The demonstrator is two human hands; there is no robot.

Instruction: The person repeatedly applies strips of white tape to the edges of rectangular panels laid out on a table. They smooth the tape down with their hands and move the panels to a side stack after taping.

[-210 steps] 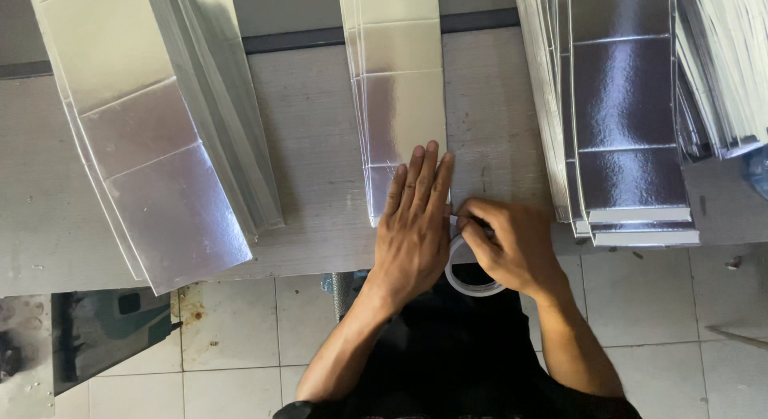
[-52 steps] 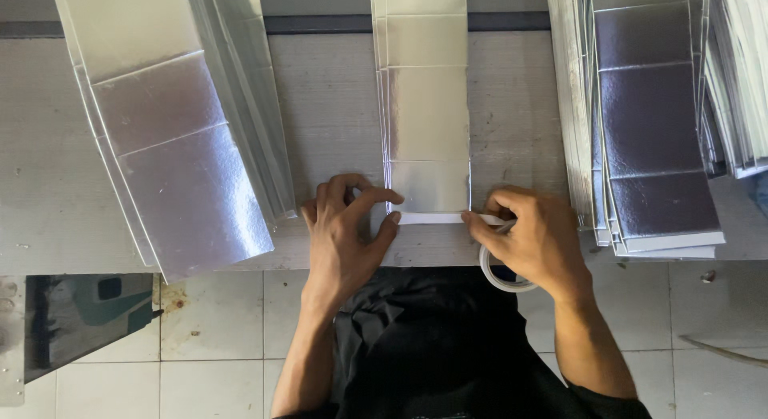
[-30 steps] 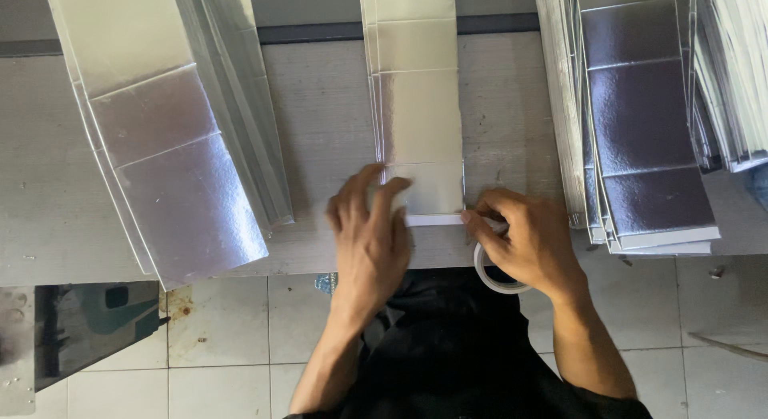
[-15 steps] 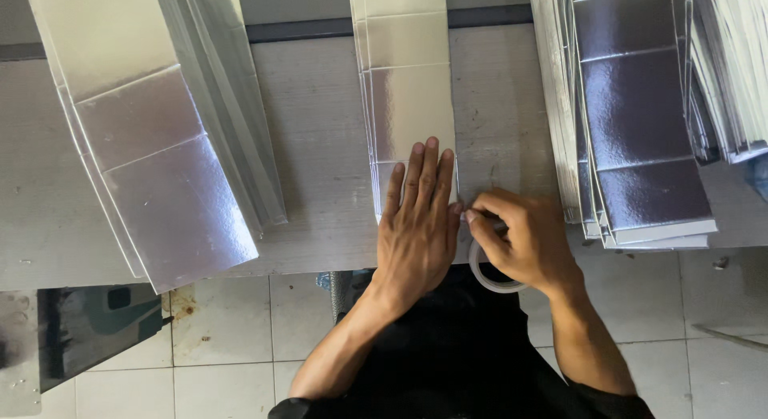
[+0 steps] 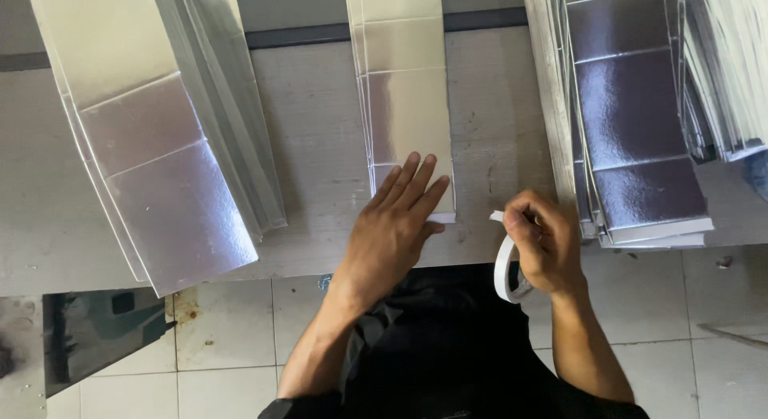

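A long silver foil-faced strip (image 5: 404,91) lies lengthwise on the middle of the grey worktable (image 5: 316,147), a white band along its near end. My left hand (image 5: 396,227) rests flat on that near end, fingers spread and pointing away from me. My right hand (image 5: 544,243) is just to the right of the strip, off its edge, closed around a white roll of tape (image 5: 506,268) with a short free end sticking up at the thumb.
A stack of silver foil sheets (image 5: 152,139) lies at the left, overhanging the table's front edge. A taller stack of darker foil sheets (image 5: 636,131) sits at the right, more behind it. Tiled floor and a dark panel (image 5: 96,327) lie below the table.
My right hand with the tape roll has pulled away to the right from the strip's end. My left hand stays flat on the strip, shifted slightly toward me.
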